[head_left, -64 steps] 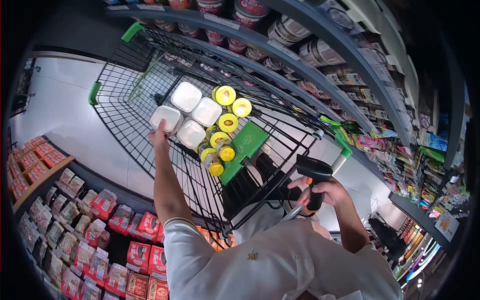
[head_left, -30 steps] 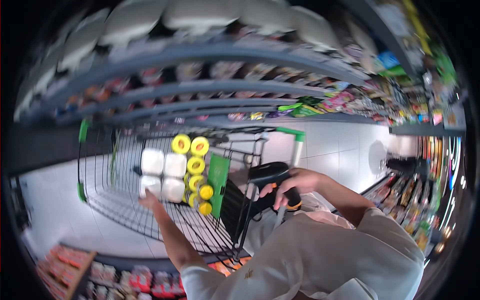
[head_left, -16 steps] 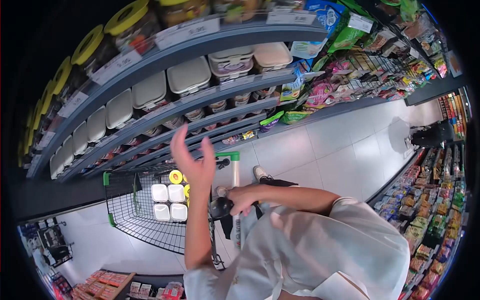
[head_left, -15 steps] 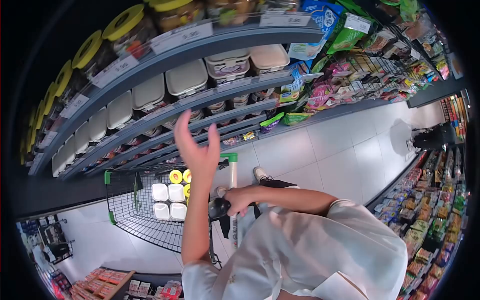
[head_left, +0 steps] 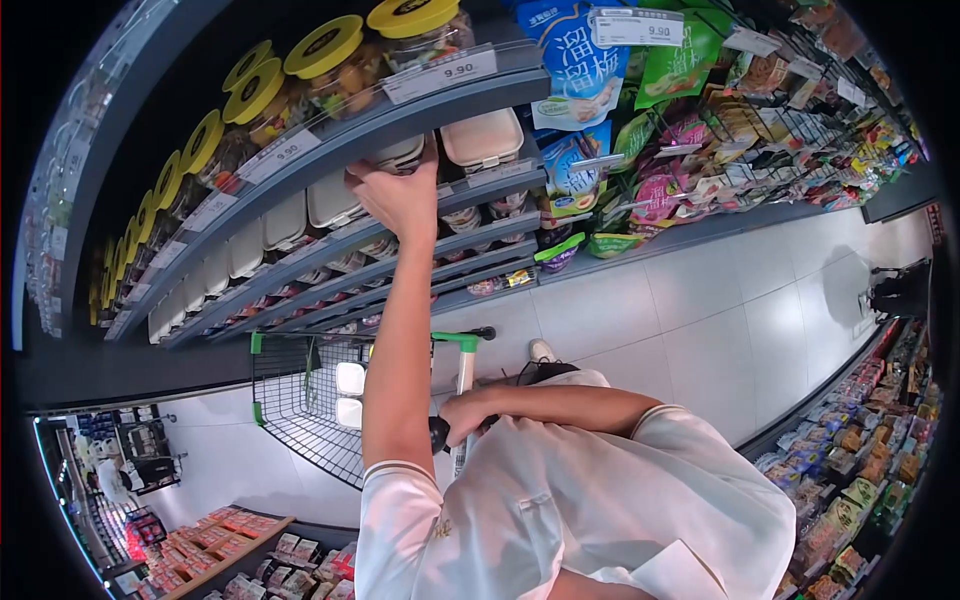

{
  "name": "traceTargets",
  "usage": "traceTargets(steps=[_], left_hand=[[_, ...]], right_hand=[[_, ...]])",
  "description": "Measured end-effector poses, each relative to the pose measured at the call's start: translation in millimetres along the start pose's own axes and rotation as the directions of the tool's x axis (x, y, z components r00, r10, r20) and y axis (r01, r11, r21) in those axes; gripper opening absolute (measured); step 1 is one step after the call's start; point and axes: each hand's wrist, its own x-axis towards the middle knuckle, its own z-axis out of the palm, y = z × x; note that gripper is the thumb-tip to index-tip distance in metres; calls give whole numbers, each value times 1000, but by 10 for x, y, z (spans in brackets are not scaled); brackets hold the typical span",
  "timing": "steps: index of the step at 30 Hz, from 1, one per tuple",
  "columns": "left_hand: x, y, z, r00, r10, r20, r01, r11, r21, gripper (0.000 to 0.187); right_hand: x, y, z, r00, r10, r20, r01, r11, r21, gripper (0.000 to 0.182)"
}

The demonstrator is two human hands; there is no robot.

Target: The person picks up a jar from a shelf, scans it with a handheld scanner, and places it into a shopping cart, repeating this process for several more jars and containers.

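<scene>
My left hand (head_left: 400, 195) reaches up to the middle shelf, its fingers wrapped round a pale-lidded container (head_left: 397, 154), which they partly hide. Just to the right sits another pale-lidded container (head_left: 482, 138). Low in the view, my right hand (head_left: 463, 414) is closed round the handle of the shopping cart (head_left: 467, 370), beside a black rounded part (head_left: 438, 432). Inside the cart's wire basket are white containers (head_left: 350, 378); my left forearm hides part of the basket.
Yellow-lidded jars (head_left: 322, 47) line the shelf above. Blue snack bags (head_left: 572, 65) and green ones hang to the right. Packaged goods (head_left: 835, 480) fill shelves at the lower right. A dark-clothed person (head_left: 900, 290) is at the far right edge.
My left hand has moved up to the shelf and closed on a container. The shelves appear nearer, and the cart looks shifted in the view. My right hand remains at the handle.
</scene>
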Motion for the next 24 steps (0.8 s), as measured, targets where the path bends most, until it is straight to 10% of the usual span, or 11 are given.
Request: traceTargets(steps=[19, 24], left_hand=[[-609, -314, -1227, 981, 32, 194, 52, 909, -413, 89], [-1059, -547, -1959, 809, -204, 551, 584, 180, -791, 90]], right_hand=[[-400, 343, -215, 1000, 21, -3, -21, 1000, 18, 41], [-421, 478, -305, 998, -60, -1, 60, 997, 50, 39]])
